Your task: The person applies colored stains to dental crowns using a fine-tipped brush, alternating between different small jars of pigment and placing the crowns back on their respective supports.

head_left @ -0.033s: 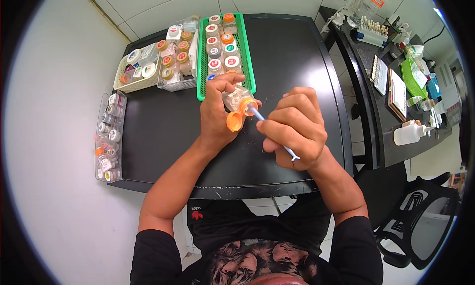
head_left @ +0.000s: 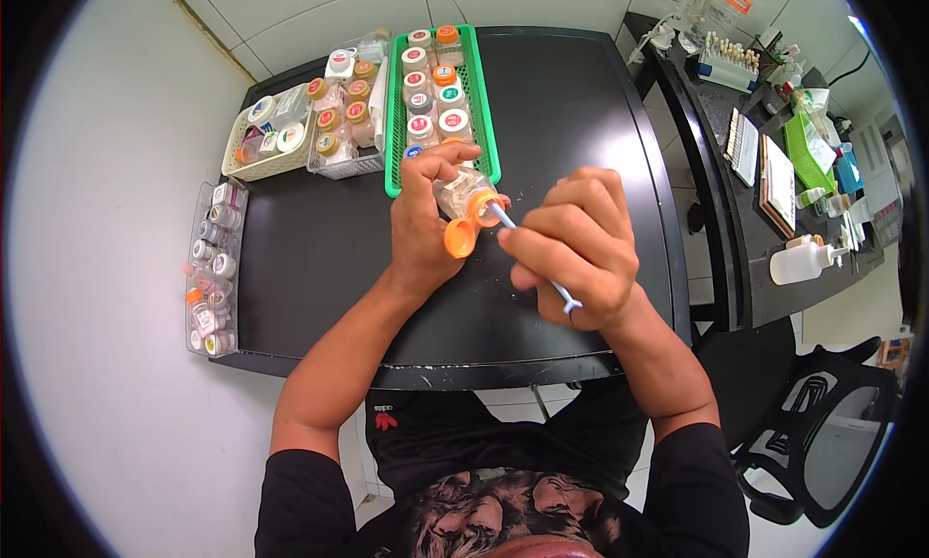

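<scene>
My left hand (head_left: 426,205) is closed around a small clear bottle (head_left: 459,192), which is tilted with its mouth toward me and to the right. The bottle has an orange collar, and its flip cap (head_left: 460,238) hangs open on the near side. What looks like pale powder or residue shows inside. Between the fingers of my right hand (head_left: 581,248) is a thin light-blue plastic stick (head_left: 505,217). Its far tip reaches into the bottle mouth, while the small forked end sticks out below my hand. My fingertips on the bottle's far side are partly hidden.
Just beyond my left hand stands a green basket (head_left: 491,132) of capped bottles. Left of it are a clear basket (head_left: 348,166) of gold-capped jars, a cream basket (head_left: 254,171) and a clear tray (head_left: 198,231) of small jars. A cluttered side counter (head_left: 721,219) and chair (head_left: 823,432) are at right.
My right hand and the blue stick have shifted very slightly, the forked end moving a little up and left. My left hand and the bottle stay practically in place.
</scene>
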